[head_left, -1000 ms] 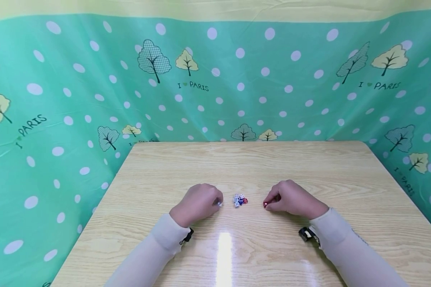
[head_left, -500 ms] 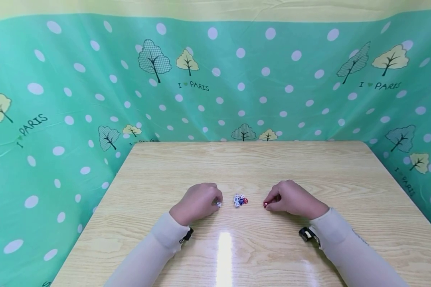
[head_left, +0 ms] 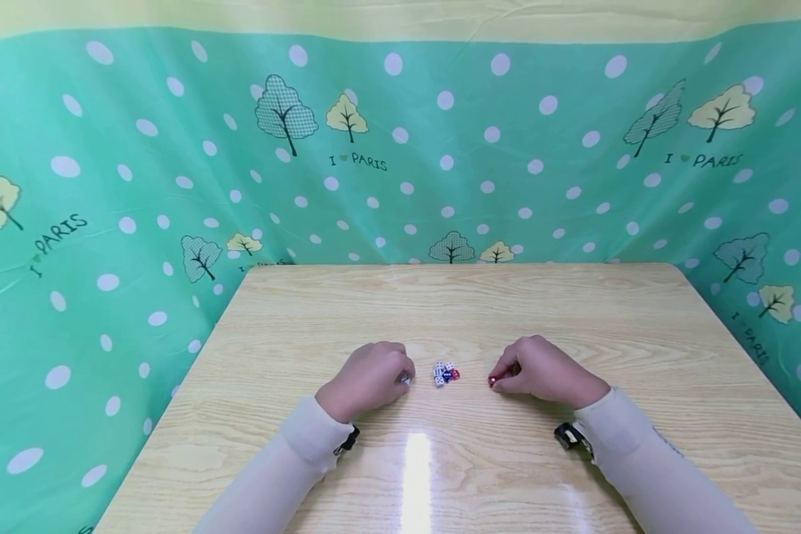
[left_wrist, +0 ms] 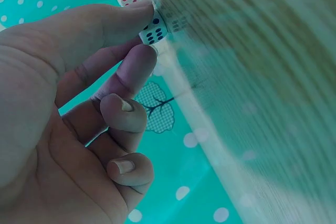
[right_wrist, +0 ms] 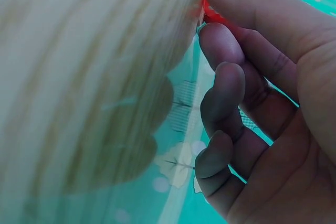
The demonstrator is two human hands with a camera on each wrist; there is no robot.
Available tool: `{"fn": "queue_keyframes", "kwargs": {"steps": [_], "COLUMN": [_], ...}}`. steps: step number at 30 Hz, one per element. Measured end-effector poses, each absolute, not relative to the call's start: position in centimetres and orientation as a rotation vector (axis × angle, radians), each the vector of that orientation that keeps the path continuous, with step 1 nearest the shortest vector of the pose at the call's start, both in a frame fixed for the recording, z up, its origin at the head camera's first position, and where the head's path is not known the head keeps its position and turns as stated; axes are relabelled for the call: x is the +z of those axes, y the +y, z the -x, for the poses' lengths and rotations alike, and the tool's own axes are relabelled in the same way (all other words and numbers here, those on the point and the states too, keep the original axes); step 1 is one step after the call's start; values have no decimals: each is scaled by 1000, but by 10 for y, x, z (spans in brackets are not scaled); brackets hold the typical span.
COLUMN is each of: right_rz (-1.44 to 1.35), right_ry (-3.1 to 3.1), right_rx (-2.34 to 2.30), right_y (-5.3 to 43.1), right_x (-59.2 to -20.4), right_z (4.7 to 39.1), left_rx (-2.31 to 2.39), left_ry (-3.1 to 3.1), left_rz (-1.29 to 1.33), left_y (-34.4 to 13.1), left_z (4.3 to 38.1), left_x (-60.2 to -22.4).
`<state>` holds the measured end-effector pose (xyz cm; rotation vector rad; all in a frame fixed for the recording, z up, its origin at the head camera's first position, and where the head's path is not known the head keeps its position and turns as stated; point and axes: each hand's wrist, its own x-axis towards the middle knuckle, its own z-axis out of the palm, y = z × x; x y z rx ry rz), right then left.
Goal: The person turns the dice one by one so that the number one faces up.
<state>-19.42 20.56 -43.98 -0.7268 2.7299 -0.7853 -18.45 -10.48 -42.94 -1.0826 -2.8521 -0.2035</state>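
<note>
My left hand (head_left: pixel 367 377) pinches a white die (left_wrist: pixel 154 33) with dark pips between thumb and forefinger, right at the tabletop. Its other fingers are curled in, holding nothing. On the other side, my right hand (head_left: pixel 541 371) has a red die (right_wrist: pixel 214 13) between thumb and index fingertip, also low at the table; the fingers cover most of it. Midway between the hands lies a tight cluster of several dice (head_left: pixel 439 373), mostly white, with a blue die (head_left: pixel 448 375) and a red die (head_left: pixel 455 374) on its right side.
A light wood-grain table (head_left: pixel 307 304) lies under both hands. Behind it and along its sides hangs a green curtain (head_left: pixel 374 185) with white dots and printed trees. A bright light reflection runs down the table's near part.
Both hands and the dice cluster stay in place. Only the visible part of the white die at the left fingertips looks slightly different.
</note>
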Motion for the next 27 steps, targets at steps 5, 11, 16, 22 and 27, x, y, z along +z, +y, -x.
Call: {"fn": "queue_keyframes", "kwargs": {"steps": [5, 11, 16, 22, 27], "right_rz": [727, 724, 730, 732, 746], "right_ry": [2727, 2723, 2716, 2723, 2722], "right_rx": [-789, -802, -807, -803, -808], "right_y": [205, 205, 205, 204, 205], "right_x": [-440, -439, -439, -439, -440], "right_z": [194, 194, 193, 193, 193], "left_rx": [-192, -194, -214, -256, -265], "left_ry": [-2849, -2849, -2857, -2866, -2868], "left_rz": [1079, 1081, 1031, 990, 1005], "left_y": [-105, -105, -105, -105, -105], "left_z": [184, 183, 183, 184, 184], "left_x": [-430, -429, -429, -431, -430]}}
